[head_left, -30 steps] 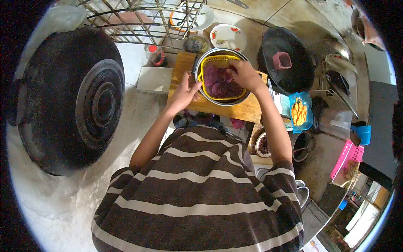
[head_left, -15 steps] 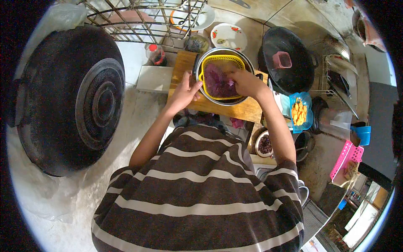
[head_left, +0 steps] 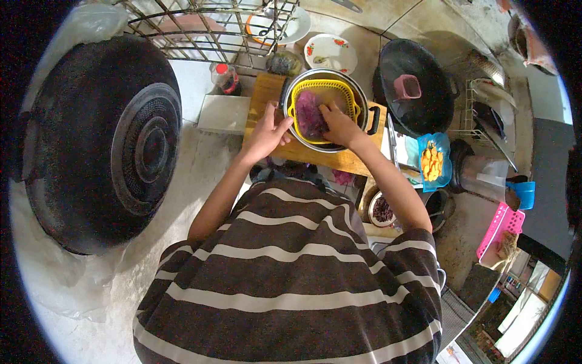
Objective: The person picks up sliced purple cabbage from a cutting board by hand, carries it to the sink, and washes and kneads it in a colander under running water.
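A yellow basket [head_left: 348, 96] sits inside a metal pot [head_left: 312, 73] on a wooden board [head_left: 353, 162]. Purple pieces [head_left: 309, 114] lie in cloudy liquid in the basket, gathered toward its left side. My left hand [head_left: 267, 134] is at the pot's left side, thumb and fingers apart, with fingertips near the rim and the basket's handle. My right hand [head_left: 341, 126] reaches into the basket from the right, its fingers bent down against the purple pieces. Whether it grips any of them is hidden.
A large black pan [head_left: 66, 145] stands at the left. Behind the board are a red-capped bottle [head_left: 229, 80] and a flowered plate [head_left: 342, 56]. A black wok [head_left: 424, 73], a blue tray of orange pieces [head_left: 445, 161] and a knife [head_left: 393, 142] are at the right.
My right hand has moved left and drawn the purple pieces toward the basket's left side, uncovering the liquid and the pot's right handle. My left hand has stayed nearly still.
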The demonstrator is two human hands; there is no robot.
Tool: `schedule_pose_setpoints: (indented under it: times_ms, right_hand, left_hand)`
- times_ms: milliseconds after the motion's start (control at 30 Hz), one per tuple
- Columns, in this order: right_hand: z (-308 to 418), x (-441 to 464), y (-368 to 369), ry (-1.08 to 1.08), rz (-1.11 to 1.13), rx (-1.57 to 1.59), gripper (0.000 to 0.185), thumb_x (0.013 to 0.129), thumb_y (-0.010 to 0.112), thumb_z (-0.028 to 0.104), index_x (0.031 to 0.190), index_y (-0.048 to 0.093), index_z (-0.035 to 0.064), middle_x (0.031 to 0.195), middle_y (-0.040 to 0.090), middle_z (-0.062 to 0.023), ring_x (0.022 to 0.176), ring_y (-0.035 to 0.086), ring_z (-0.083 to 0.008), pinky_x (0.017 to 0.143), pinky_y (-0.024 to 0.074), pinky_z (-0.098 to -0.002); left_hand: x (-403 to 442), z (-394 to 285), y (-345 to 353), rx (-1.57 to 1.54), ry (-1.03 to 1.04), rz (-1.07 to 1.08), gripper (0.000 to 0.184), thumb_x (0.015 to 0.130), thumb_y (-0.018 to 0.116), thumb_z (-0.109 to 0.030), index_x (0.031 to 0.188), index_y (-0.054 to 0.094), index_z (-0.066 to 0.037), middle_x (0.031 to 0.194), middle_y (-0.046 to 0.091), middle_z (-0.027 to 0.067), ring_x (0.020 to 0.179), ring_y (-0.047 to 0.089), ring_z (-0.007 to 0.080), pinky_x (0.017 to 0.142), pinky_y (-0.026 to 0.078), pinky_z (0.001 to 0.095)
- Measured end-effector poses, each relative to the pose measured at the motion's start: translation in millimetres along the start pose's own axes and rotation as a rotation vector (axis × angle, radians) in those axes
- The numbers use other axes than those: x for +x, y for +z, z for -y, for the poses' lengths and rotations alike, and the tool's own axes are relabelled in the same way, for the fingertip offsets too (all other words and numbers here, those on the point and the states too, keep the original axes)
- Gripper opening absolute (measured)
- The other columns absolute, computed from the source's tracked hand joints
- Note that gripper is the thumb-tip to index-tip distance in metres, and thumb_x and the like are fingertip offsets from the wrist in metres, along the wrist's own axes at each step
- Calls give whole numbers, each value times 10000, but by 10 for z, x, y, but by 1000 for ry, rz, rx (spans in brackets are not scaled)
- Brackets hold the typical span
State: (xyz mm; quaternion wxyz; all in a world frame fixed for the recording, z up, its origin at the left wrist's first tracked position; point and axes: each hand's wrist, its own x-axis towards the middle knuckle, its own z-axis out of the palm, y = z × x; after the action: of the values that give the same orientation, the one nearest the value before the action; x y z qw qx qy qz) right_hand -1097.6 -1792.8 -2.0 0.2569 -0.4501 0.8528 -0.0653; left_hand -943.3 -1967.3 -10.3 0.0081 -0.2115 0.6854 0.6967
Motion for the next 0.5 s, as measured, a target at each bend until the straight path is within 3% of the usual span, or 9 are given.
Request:
schedule_pose_setpoints:
  times_ms: [233,333,500]
  right_hand:
    - [2,36,-149,-59,88,203,727,707,659,76,1361,345,26,1306,455,-274,1142,495,-442,938,448,-442]
    - [-97,87,-131,118,142,316,733,720,659,106,1364,321,20,1300,443,-300,1148,490,-447,940,433,-450]
    - [1,3,-88,52,39,113,771,734,695,218,1356,298,-2,1295,408,-353,1175,473,-460,983,405,-460]
  left_hand:
    - [17,23,10,-28,15,-3,460,954,552,-266,1268,297,-47,881,607,94,595,616,136,512,493,265]
    - [17,10,6,-19,2,9,457,955,552,-264,1266,293,-50,862,602,89,596,615,133,508,494,265]
    - [18,31,11,-10,22,1,452,957,550,-263,1261,292,-51,861,598,96,597,610,129,509,496,266]
